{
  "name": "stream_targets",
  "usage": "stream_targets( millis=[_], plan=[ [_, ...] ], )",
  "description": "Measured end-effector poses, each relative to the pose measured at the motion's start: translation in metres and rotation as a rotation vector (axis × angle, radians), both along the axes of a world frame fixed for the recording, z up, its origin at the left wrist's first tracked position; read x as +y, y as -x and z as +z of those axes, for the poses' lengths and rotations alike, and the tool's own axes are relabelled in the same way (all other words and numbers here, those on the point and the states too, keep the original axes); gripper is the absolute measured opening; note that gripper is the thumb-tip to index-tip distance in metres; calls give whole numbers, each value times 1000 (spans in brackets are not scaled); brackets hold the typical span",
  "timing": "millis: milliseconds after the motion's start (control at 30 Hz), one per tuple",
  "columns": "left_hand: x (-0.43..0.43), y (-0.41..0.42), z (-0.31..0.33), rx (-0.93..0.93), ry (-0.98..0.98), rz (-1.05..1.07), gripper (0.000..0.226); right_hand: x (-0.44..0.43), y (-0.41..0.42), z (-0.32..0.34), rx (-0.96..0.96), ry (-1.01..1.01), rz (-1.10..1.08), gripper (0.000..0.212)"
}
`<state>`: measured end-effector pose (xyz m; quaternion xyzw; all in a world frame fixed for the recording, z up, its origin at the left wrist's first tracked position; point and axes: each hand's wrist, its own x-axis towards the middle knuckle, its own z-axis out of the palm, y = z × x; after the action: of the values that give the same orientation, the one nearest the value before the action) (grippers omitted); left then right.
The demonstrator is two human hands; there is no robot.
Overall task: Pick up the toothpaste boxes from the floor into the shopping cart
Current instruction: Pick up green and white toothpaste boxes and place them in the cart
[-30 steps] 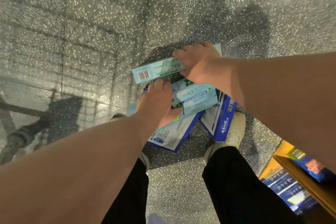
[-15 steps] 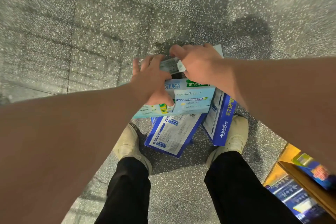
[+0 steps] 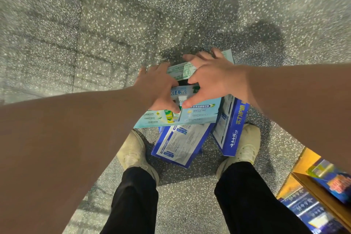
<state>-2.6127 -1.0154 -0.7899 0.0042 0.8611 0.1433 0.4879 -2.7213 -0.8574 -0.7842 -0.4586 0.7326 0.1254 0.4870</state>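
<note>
Evidently flat, teal toothpaste boxes point(image 3: 201, 114) overlie blue-and-white boxes point(image 3: 178, 144).

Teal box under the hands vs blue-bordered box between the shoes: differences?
Colour: the teal box is pale teal with green print; the blue-bordered box is white framed in dark blue. Contact: the left hand and right hand grip the teal box; the blue-bordered box is untouched. Layer: the teal box overlaps the blue-bordered box's far end. Both are flat cartons.

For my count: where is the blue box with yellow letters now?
Head view: the blue box is on the floor, right of the light blue box, beside the right shoe.
</note>
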Motion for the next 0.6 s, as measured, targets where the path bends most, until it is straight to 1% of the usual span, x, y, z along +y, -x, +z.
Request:
stream_targets(
  millis=[33,67,133,267,300,467,600],
  plan=[
    [-1,1,0,3,-1,5,78,-1,0,-1,11,-15,30,102],
    [-1,2,-1,6,-2,7,76,-1,-1,-3,27,-20,64,102],
    [-1,4,-1,23,1,-1,74,-4,-1,-4,54,-27,99,94],
    [-5,0,1,45,15,-8,74,-12,-4,1,28,-48,80,76],
    [-4,-3,2,45,18,-11,74,-13,-6,2,21,-52,87,74],
    [-5,-5,4,48,21,-24,74,-15,-7,3,19,-57,116,79],
    [-13,-2,7,101,8,4,75,-17,0,8,32,2,57,73]
  ],
)
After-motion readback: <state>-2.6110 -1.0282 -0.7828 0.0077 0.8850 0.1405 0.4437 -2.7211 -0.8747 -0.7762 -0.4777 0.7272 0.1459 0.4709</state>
